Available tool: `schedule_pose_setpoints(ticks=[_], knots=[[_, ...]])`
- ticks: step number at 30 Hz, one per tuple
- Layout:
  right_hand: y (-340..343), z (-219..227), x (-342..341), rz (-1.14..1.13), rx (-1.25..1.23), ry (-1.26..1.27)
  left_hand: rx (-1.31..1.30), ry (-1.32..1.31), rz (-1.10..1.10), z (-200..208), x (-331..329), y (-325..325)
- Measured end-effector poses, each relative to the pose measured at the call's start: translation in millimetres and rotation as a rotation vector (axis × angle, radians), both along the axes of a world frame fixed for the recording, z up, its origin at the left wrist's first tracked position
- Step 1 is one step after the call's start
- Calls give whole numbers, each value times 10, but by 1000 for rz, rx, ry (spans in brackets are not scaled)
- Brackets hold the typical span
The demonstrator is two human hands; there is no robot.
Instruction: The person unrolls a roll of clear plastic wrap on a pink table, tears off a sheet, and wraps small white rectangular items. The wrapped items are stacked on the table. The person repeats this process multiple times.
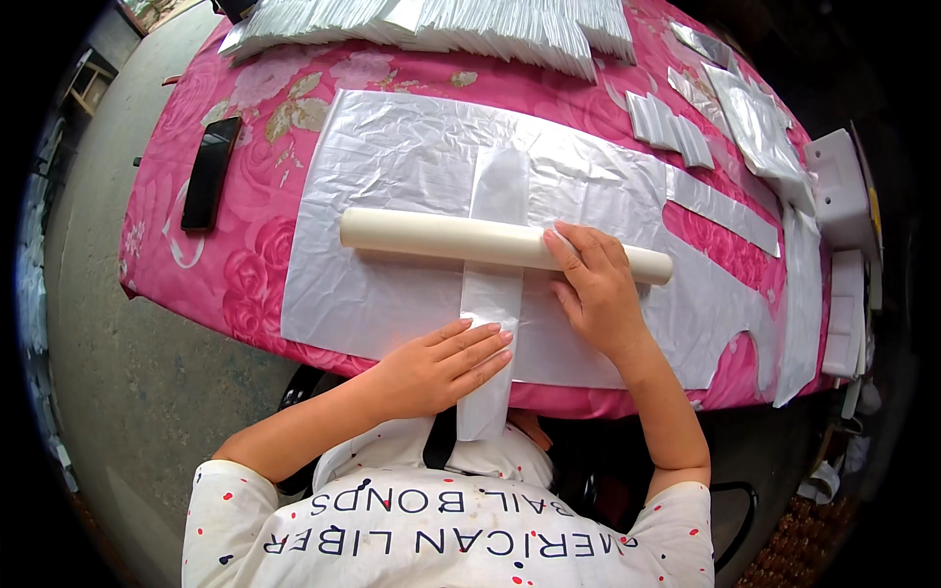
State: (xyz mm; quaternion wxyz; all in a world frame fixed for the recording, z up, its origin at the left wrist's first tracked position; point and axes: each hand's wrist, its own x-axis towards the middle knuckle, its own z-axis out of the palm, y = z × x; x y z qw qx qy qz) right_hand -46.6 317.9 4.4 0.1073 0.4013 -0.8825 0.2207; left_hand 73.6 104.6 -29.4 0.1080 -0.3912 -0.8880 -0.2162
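While the white roll [421, 234] lies across the big silvery sheet [387, 142], the right hand [603, 304] is placed on it, right of its middle. The fingers of this hand are bent over the top of the roll and the thumb is at its near side; whether they grip it firmly or only rest, I cannot tell. Under the roll passes a narrow white strip [485, 407], which comes out on both sides of it, and its near end reaches past the edge of the table. On the near side of the roll, the left hand [446, 363] lies flat on this strip, with its fingers straight and together, gripping nothing. To the left of the roll is a black phone [210, 176], on the pink flowered tablecloth [257, 269]. Far beyond the roll stands a long row of white folded pieces [470, 34], and beyond its right end lie some small white bundles [669, 129]
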Motion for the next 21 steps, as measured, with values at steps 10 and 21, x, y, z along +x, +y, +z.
schedule_pose_setpoints(ticks=[10, 21], knots=[[-181, -126, -954, 186, -46, 48, -112, -7, -175, -109, 59, 23], [-113, -23, -220, 366, 100, -223, -26, 32, -23, -34, 123, -62]])
